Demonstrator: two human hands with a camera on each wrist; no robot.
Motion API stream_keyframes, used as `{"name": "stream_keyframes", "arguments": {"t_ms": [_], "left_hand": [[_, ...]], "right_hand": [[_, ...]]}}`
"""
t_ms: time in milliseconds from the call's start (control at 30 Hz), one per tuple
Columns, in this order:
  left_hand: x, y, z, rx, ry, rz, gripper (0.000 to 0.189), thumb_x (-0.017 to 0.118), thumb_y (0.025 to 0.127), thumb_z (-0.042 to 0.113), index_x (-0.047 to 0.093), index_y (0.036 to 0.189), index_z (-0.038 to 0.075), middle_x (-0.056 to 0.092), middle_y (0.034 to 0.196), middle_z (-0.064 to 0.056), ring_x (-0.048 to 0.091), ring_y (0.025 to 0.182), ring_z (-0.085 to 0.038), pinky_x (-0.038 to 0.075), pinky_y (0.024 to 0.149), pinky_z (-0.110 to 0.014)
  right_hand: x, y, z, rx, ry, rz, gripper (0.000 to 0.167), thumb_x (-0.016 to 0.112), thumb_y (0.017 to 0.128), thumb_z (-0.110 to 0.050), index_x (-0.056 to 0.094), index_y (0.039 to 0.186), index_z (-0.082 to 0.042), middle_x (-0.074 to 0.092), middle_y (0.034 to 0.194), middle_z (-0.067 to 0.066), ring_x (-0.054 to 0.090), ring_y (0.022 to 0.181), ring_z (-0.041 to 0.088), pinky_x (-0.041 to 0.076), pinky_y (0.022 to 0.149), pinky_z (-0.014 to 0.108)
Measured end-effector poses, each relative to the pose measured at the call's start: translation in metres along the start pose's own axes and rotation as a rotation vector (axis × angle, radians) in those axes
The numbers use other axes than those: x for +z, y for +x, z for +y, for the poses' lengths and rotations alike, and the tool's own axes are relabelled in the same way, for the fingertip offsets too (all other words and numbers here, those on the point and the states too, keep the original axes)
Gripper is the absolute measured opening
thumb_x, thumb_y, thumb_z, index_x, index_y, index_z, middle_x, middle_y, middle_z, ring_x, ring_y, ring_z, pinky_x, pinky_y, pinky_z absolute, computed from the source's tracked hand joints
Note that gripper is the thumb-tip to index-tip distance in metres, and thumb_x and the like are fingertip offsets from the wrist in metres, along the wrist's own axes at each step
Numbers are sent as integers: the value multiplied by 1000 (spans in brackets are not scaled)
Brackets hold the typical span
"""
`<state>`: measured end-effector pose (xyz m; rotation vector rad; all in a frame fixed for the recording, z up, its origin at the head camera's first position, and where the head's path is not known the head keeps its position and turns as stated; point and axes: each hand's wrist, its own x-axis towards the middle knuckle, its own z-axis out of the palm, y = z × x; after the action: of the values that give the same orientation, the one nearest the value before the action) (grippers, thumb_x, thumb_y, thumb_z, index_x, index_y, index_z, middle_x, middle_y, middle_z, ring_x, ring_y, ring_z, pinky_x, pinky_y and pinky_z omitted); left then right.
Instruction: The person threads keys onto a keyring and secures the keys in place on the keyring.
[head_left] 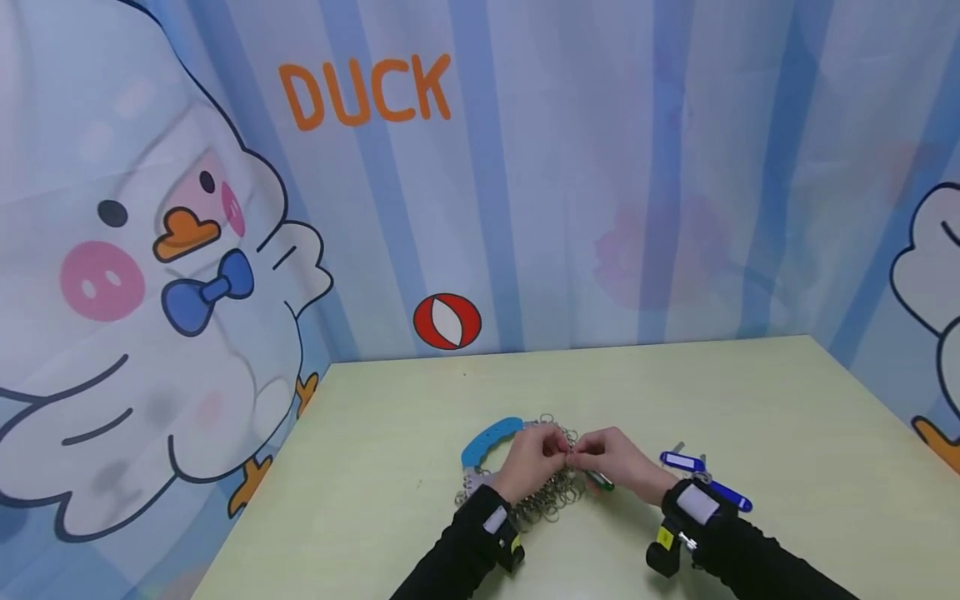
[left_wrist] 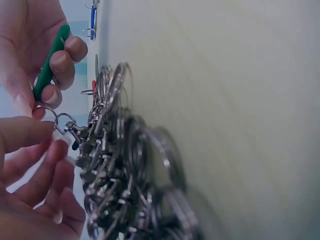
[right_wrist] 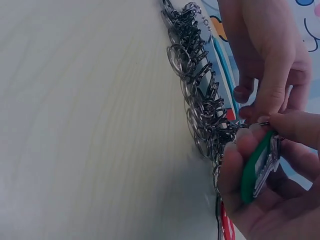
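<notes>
A large hoop with a blue grip (head_left: pixel 491 442) lies on the table, hung with a thick cluster of metal rings and clasps (head_left: pixel 553 497). Over that cluster my left hand (head_left: pixel 534 458) pinches a small metal ring, its fingertips meeting those of the right. The right hand (head_left: pixel 618 458) holds a green key tag (left_wrist: pixel 51 62) in curled fingers, with metal keys (right_wrist: pixel 266 170) against it. From the tag a thin split ring (left_wrist: pixel 47 107) reaches to the left fingertips, beside a small clasp (left_wrist: pixel 72 129). Fingers partly hide where the rings meet.
Right of the hands lie two blue key tags (head_left: pixel 682 461) with keys. A red tag (right_wrist: pixel 227 220) shows beyond the cluster in the right wrist view. The pale table (head_left: pixel 360 500) ends at a striped curtain (head_left: pixel 570 167) with duck drawings.
</notes>
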<state>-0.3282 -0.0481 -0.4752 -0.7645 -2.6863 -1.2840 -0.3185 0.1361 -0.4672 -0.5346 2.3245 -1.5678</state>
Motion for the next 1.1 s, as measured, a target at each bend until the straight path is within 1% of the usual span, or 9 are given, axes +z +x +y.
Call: {"name": "stream_keyframes", "arguments": {"t_ms": [133,233,400,600,700,833,967,1100], "left_hand": [[-1,-1,-3,21,37,8,8,66,89,9,73,85,7,68,79,-4,50,69,-1,43,64,-15],[-1,-2,-5,30,43,4,11,66,89,10,74,83,9,69,77,-3,51,69,-2,43,63,-15],[0,-3,-8,18,7,0,10,65,90,11,73,84,10,69,81,-2,51,69,-1,44,64,-15],[2,-5,-9,33,-14,11,8,63,91,11,69,87,11,67,83,-3,49,70,-1,43,64,-15],[1,-6,-9,36,-17,8,6,63,92,9,68,89,11,67,84,-3,49,71,-1,43,65,-15],[0,-6,-6,59,-24,0,5,62,92,8,67,94,9,68,86,-5,52,72,-1,44,66,-15],[0,-5,-5,101,-17,8,7,61,93,6,67,95,9,69,87,-6,55,74,-3,46,69,-16],[0,-5,-3,117,-13,10,8,62,93,6,68,96,10,71,88,-5,58,76,-4,46,69,-15]], "right_hand": [[1,-1,3,-37,-19,29,21,64,92,-21,69,96,-1,63,75,13,50,56,11,36,48,23],[1,-1,4,-34,-46,41,21,65,92,-22,70,96,-2,66,81,16,50,56,11,36,47,23],[1,-1,2,-21,-71,40,20,66,91,-21,71,97,-2,67,83,16,51,59,10,36,49,22],[1,-1,1,-31,-52,32,21,66,91,-20,69,97,0,68,88,15,57,65,14,42,59,25],[1,-1,1,-22,-51,24,21,67,90,-21,70,97,-1,69,90,16,58,67,15,43,58,24],[-1,-2,3,-34,-54,7,22,67,91,-22,70,99,-2,69,92,19,57,68,16,42,57,24],[-4,-3,3,-42,-28,-7,24,63,93,-21,70,103,0,69,97,22,59,71,17,45,60,25],[-5,-3,3,-52,-26,-5,25,61,95,-21,70,103,2,69,98,23,59,71,15,46,61,25]]}}
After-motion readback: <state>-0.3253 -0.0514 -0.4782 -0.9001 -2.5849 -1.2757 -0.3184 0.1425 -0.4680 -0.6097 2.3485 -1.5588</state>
